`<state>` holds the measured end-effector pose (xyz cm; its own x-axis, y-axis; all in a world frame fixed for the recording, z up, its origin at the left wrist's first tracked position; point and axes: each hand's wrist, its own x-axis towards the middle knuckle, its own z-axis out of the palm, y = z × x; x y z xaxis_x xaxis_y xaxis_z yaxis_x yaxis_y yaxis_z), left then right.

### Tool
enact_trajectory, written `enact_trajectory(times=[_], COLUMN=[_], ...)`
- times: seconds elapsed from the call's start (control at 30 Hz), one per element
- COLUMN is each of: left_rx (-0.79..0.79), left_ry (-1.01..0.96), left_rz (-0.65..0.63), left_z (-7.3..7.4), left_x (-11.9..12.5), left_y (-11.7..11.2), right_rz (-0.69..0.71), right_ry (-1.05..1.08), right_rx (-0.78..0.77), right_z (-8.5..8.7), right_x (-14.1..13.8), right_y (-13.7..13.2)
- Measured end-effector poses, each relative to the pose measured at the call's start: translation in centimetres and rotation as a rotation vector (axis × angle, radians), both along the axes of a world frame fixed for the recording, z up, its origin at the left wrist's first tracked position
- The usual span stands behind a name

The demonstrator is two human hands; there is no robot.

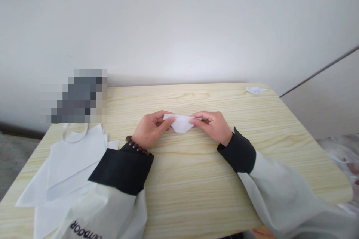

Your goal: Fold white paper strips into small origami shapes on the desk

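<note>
A small folded piece of white paper point(182, 123) is held up between both hands, just above the middle of the table. Its top edge runs straight and its lower part narrows to a blunt end. My left hand point(151, 129) pinches the left corner, thumb in front and fingers behind. On the right corner my right hand point(213, 126) has the same kind of pinch. The fingers behind the paper are partly hidden. A dark beaded bracelet point(137, 146) circles my left wrist.
Loose sheets of white paper point(75, 157) overlap on the table's left side, with a white loop point(75, 140) over them. Behind stands a blurred-out dark object point(78, 97). A small folded white paper point(255, 90) lies at the back right of the wooden table point(185, 194), near the wall.
</note>
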<state>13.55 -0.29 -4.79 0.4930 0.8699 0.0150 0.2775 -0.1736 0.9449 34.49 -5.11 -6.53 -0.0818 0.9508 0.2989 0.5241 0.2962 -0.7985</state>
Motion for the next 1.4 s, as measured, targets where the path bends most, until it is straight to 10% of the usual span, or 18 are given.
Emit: enact_trajectory(times=[0.33,0.87,1.4], left_rx=[-0.040,-0.059,0.134], left_ry=[-0.012,-0.037,-0.010], left_rz=[0.053,-0.001,0.100], left_z=[-0.13,-0.05,-0.30], left_x=[0.43,-0.30,0.01], left_y=[-0.44,0.27,-0.06], right_rz=[0.055,-0.008,0.021], right_ry=[-0.121,0.290,-0.071], right_rx=[0.051,-0.177,0.125], right_z=[0.38,-0.16,0.45], right_x=[-0.76,-0.08,-0.51], right_y=[-0.38,-0.14,-0.43])
